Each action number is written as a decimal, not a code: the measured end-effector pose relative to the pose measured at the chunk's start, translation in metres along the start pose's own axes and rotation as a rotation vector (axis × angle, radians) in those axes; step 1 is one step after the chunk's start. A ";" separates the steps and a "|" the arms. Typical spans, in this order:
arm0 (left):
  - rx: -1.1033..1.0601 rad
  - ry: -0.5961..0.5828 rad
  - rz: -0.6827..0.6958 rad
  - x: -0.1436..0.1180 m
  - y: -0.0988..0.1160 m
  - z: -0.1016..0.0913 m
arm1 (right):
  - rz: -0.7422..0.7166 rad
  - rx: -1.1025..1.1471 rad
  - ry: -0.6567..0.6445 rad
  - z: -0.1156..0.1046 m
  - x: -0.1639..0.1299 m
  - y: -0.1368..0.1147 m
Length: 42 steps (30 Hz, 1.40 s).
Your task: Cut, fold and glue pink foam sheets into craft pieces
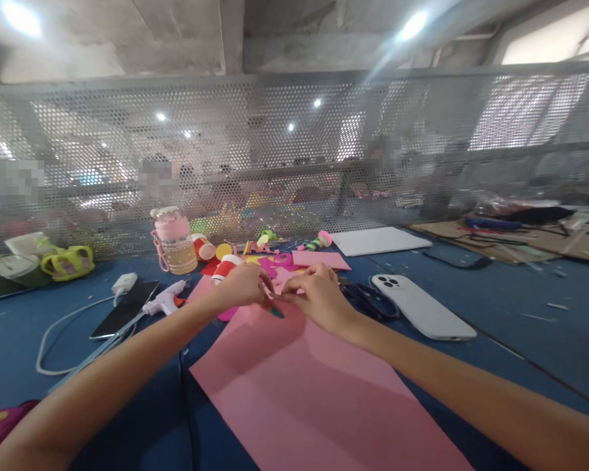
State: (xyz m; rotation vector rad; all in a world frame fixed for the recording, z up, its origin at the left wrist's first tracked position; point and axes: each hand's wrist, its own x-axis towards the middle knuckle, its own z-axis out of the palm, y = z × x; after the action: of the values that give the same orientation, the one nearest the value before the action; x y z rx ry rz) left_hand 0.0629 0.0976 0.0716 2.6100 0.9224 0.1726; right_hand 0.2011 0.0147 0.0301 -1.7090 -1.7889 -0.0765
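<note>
Lying nearest on the blue table (520, 340) is a large pink paper sheet (304, 392), reaching from the near edge away to the hands. At its far end the left hand (243, 286) and the right hand (317, 294) meet, fingers curled in and tips pinched together over a small dark green piece (277, 313) that touches the sheet; whether either hand truly grips it cannot be told. Just right of the right hand lie dark-handled scissors (368, 299), then a white phone (422, 304) face down. Left of the left hand rest a white glue gun (165, 300), a dark phone (126, 309) and a white charger (124, 283) with its cable. Beyond the hands sit cut bits of magenta and yellow paper (275, 263), a smaller pink sheet (321, 260) and a pink-lidded water bottle (174, 241). A white board (379, 240) lies farther right. A perforated metal screen (294, 150) closes the far side.
</note>
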 end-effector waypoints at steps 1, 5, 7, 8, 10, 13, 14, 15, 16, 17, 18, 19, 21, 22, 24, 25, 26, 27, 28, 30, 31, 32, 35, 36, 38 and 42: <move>0.001 -0.003 -0.003 0.000 0.000 0.000 | 0.005 0.014 -0.011 -0.001 0.000 0.000; 0.023 -0.013 -0.016 0.000 0.003 0.000 | 0.013 0.034 -0.065 -0.005 0.002 0.002; 0.036 -0.011 -0.022 -0.001 0.006 0.001 | 0.019 0.033 -0.094 -0.007 0.003 0.003; 0.045 -0.009 -0.022 -0.002 0.006 0.002 | 0.023 0.034 -0.106 -0.008 0.004 0.003; 0.060 -0.006 -0.022 -0.003 0.008 0.003 | 0.036 0.031 -0.130 -0.009 0.004 0.003; 0.060 -0.003 -0.017 -0.004 0.009 0.004 | 0.066 0.018 -0.156 -0.011 0.004 0.002; 0.054 -0.002 -0.015 -0.004 0.009 0.005 | 0.071 0.013 -0.163 -0.011 0.004 0.002; 0.049 -0.003 -0.013 -0.004 0.009 0.005 | 0.071 0.006 -0.169 -0.012 0.004 0.001; 0.043 -0.005 -0.011 -0.004 0.009 0.005 | 0.069 -0.005 -0.170 -0.012 0.004 0.001; 0.038 -0.007 -0.011 -0.004 0.009 0.005 | 0.064 -0.020 -0.169 -0.012 0.004 0.001; 0.034 -0.007 -0.012 -0.004 0.009 0.005 | 0.056 -0.033 -0.166 -0.012 0.004 0.001; 0.032 -0.006 -0.013 -0.004 0.009 0.004 | 0.047 -0.044 -0.162 -0.012 0.004 0.001; 0.032 -0.008 -0.015 -0.004 0.010 0.004 | 0.024 -0.042 -0.170 -0.012 0.005 0.002; 0.033 -0.010 -0.016 -0.005 0.010 0.004 | 0.010 -0.031 -0.186 -0.013 0.005 0.002; 0.041 -0.014 -0.035 -0.006 0.012 0.005 | -0.026 -0.021 -0.236 -0.013 0.005 0.001; 0.044 -0.011 -0.050 -0.006 0.014 0.005 | -0.042 -0.031 -0.263 -0.014 0.005 0.001; 0.045 -0.004 -0.062 -0.007 0.015 0.006 | -0.055 -0.054 -0.284 -0.014 0.005 0.000; 0.045 0.004 -0.070 -0.008 0.017 0.006 | -0.060 -0.087 -0.296 -0.015 0.005 -0.001; 0.045 0.011 -0.072 -0.008 0.019 0.007 | -0.059 -0.125 -0.306 -0.015 0.004 -0.002; 0.045 0.019 -0.055 -0.009 0.022 0.009 | -0.048 -0.192 -0.324 -0.018 0.003 -0.005; 0.046 0.019 -0.046 -0.010 0.023 0.009 | -0.043 -0.219 -0.336 -0.020 0.003 -0.006; 0.049 0.018 -0.038 -0.010 0.024 0.010 | -0.038 -0.240 -0.348 -0.021 0.003 -0.008; 0.066 0.015 -0.007 -0.010 0.024 0.011 | -0.021 -0.266 -0.374 -0.025 0.002 -0.012; 0.075 0.016 0.002 -0.010 0.023 0.012 | -0.016 -0.270 -0.378 -0.026 0.002 -0.012; 0.085 0.029 0.015 -0.009 0.021 0.014 | -0.018 -0.272 -0.383 -0.026 0.002 -0.013; 0.069 0.046 0.033 -0.007 0.018 0.017 | -0.040 -0.263 -0.388 -0.025 0.003 -0.012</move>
State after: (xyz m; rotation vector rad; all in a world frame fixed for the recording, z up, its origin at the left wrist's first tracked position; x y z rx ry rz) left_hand 0.0724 0.0754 0.0625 2.6964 0.9161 0.2148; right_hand 0.2003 0.0036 0.0559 -1.9773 -2.1743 0.0045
